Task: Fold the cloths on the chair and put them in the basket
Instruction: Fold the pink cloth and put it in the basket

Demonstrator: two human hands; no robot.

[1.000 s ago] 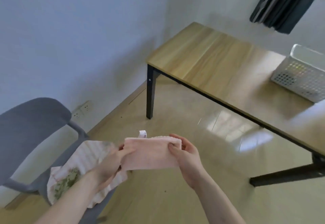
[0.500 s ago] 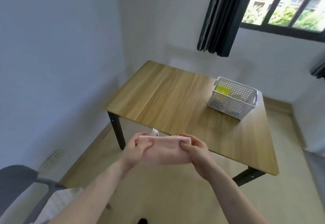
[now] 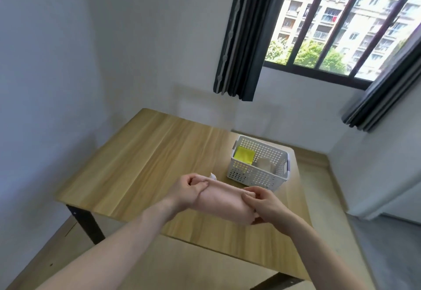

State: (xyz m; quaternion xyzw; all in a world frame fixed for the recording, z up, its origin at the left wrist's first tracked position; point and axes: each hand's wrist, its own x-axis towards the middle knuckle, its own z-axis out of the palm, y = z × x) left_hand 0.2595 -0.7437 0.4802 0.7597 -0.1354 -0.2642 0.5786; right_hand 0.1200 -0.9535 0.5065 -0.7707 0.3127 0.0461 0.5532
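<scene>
No legible text, even on cloth tag (image 3: 213,176).

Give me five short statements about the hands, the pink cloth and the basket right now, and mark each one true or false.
1. Both hands grip the folded pink cloth. True: the left hand holds one end, the right hand the other.
2. The white basket sits on the floor. False: it stands on the wooden table.
3. A yellow cloth already lies in the basket. True.
4. The pink cloth is inside the basket. False: it is held in the air, nearer the person than the basket.
5. The basket is solid-walled. False: its walls are full of holes.
</scene>
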